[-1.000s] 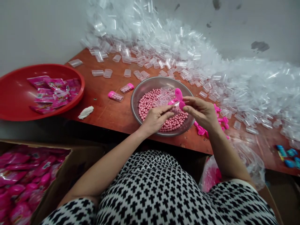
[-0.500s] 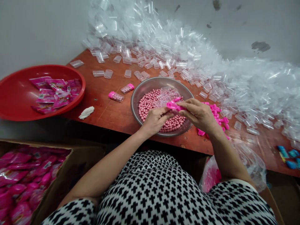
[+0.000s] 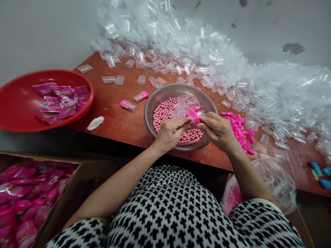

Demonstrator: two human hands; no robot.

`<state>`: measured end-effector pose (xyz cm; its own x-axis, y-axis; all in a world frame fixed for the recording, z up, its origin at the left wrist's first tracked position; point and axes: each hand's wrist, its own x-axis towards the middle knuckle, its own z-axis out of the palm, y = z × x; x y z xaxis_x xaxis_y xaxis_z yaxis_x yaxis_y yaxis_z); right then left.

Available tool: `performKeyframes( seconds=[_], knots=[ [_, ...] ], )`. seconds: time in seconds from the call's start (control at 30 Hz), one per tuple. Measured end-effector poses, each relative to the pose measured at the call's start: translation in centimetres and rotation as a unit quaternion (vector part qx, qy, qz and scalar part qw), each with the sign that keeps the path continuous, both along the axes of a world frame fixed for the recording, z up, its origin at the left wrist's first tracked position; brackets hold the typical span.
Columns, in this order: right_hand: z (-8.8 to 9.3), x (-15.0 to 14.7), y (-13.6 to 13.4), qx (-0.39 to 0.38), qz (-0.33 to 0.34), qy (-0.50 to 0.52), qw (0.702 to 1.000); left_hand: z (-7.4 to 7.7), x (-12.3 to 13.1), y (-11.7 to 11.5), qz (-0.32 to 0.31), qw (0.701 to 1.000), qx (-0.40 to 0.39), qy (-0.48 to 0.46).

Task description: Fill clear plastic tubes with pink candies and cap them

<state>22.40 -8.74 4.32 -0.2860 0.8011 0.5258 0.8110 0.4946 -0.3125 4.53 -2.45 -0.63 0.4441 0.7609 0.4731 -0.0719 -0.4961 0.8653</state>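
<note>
Both my hands meet over a metal bowl [image 3: 157, 94] of small pink candy balls [image 3: 162, 115]. My left hand [image 3: 172, 131] pinches a small clear tube, mostly hidden by its fingers. My right hand [image 3: 217, 129] presses a pink cap [image 3: 193, 115] against the tube's end. Several empty clear tubes [image 3: 182, 105] lie on top of the candy in the bowl. A heap of loose pink caps [image 3: 239, 129] lies just right of the bowl, beside my right wrist.
Two filled, capped tubes [image 3: 134, 101] lie left of the bowl. A red basin [image 3: 15, 103] holds pink packets. A big pile of clear tubes [image 3: 207, 51] covers the table's back and right. A carton of pink packets [image 3: 23, 199] sits at lower left, a plastic bag [image 3: 274, 179] at lower right.
My right hand brought the pink cap down and left from above the bowl onto the tube held in my left hand. The hands have closed together.
</note>
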Motion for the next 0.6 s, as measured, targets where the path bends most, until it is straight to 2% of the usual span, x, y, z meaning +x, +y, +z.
performKeyframes(
  seconds=[0.2,0.33,0.43,0.53,0.6],
  knots=[
    [-0.6,-0.4,-0.7,0.016,-0.026,-0.067,0.997,-0.2,-0.1,-0.3,0.019,0.992,0.118,0.039],
    [-0.9,0.2,-0.1,-0.017,-0.032,-0.104,0.994,-0.4,0.3,-0.1,0.036,0.980,0.171,0.096],
    [-0.6,1.0,0.4,-0.054,0.004,-0.106,0.993,-0.2,0.3,0.1,0.014,0.982,0.152,0.108],
    [-0.3,1.5,0.3,-0.076,0.067,-0.060,0.993,0.0,0.2,0.2,-0.048,0.994,0.067,0.069],
    [-0.4,1.4,0.2,-0.075,0.068,-0.057,0.993,0.1,0.1,0.2,-0.063,0.997,0.025,0.047]
  ],
)
